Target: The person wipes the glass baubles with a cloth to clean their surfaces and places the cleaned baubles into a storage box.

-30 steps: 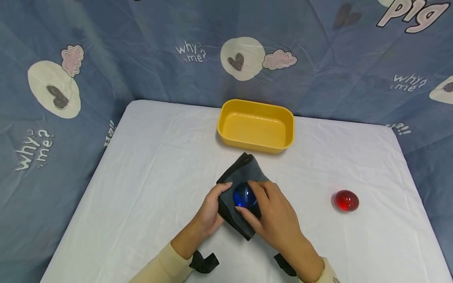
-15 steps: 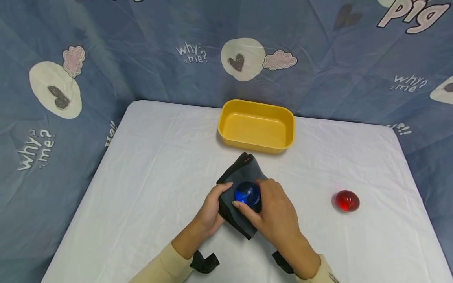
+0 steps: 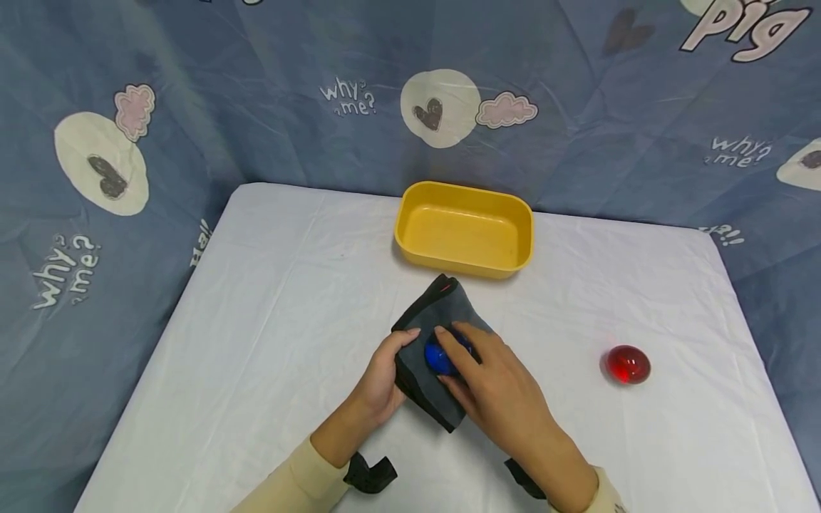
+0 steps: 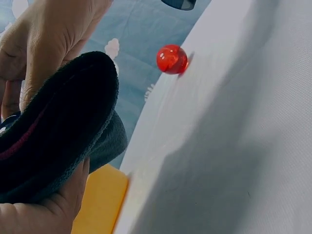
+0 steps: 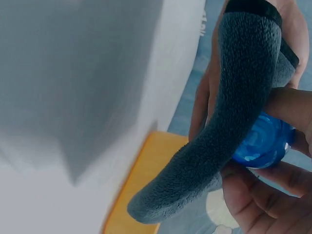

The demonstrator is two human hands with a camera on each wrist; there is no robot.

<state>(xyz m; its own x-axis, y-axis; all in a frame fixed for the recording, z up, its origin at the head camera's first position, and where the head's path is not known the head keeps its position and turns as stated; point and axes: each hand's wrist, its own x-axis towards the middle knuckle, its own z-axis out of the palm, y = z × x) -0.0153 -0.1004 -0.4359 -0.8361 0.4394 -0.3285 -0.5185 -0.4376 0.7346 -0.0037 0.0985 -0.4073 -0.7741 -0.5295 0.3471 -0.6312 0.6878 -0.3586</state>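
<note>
My left hand (image 3: 380, 377) grips a folded dark grey cloth (image 3: 442, 311) from the left, thumb on top and the other fingers hidden underneath. On the cloth sits a clear blue glass ball (image 3: 437, 358). Curled around that ball are the fingers and thumb of my right hand (image 3: 503, 388), covering its right side in the head view. The right wrist view shows the blue ball (image 5: 267, 141) between fingertips and the fuzzy cloth (image 5: 234, 97). In the left wrist view the cloth (image 4: 63, 126) bulges in the left palm, its black-edged fold facing the camera.
A yellow rectangular tub (image 3: 465, 239) stands behind the hands at the table's back edge. Off to the right, a red glass ball (image 3: 628, 364) lies on the white tablecloth (image 3: 288, 285). Black straps (image 3: 370, 476) hang by both wrists. A blue printed curtain (image 3: 276, 107) surrounds the table.
The right fingers have shifted around the blue ball, from its right side to over its top, covering more of it. The left hand and cloth stay nearly in place.
</note>
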